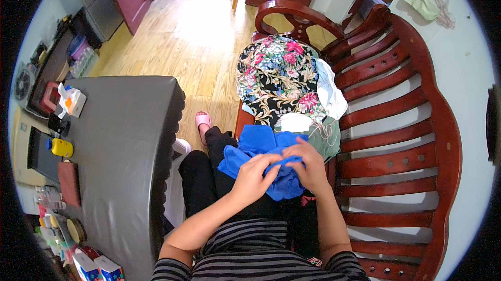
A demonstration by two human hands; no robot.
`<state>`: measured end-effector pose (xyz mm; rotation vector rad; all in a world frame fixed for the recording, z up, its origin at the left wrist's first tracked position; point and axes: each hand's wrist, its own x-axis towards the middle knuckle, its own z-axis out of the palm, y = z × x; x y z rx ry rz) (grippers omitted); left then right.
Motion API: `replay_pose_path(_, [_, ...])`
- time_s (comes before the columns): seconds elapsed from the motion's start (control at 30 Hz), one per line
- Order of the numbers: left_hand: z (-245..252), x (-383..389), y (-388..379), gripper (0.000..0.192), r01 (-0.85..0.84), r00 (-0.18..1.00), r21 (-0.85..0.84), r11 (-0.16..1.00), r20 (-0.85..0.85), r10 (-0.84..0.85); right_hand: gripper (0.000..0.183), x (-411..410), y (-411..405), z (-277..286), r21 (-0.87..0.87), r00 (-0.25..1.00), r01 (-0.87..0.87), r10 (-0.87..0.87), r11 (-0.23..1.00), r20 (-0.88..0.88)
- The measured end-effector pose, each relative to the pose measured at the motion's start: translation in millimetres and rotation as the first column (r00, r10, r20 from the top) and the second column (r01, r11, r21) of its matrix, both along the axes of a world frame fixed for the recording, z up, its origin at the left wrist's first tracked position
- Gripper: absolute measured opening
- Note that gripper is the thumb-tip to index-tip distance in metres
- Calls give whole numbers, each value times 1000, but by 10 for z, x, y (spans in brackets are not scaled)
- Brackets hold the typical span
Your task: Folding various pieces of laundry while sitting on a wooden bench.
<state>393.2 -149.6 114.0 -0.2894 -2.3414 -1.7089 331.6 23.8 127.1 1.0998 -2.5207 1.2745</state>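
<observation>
A bright blue cloth [256, 138] lies bunched over my lap and the bench seat. Its gathered edge is pinched between the thumb and fingers of my left hand [256, 171]. On the other side of the same fold, my right hand [307, 161] grips the cloth, fingers bent and slightly blurred. Both hands are close together, a short stretch of blue fabric between them. Just beyond the blue cloth lie a white piece of fabric [295, 122] and a green cloth [327, 136] with loose strings across it.
A black floral fabric pile [282, 73] covers the far seat of the red wooden bench [391, 155]. To the left stands a table with a grey cover [117, 144], bearing a tissue box [74, 101], a yellow bottle [62, 147] and a brown case [69, 183]. Wooden floor [164, 54] stretches ahead.
</observation>
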Motion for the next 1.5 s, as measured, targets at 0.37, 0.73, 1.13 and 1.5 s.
replay_pose_path(0.37, [2034,-754,-199,58,15,833,-101,995,-549,-68,25,-616,-86,2515,-49,435,283,-174,958,-883])
replay_pose_path(0.73, [2612,-844,-260,29,-39,726,-154,987,-683,-78,25,-511,-99,3682,-9,157,349,-67,937,-985])
replay_pose_path(1.13, [2599,-790,-366,29,252,918,148,956,-351,-188,24,-573,20,3626,27,304,397,-104,917,-947])
replay_pose_path(1.5, [1977,-800,-418,24,457,856,105,883,-322,-405,28,-621,154,3601,0,500,267,-139,964,-855])
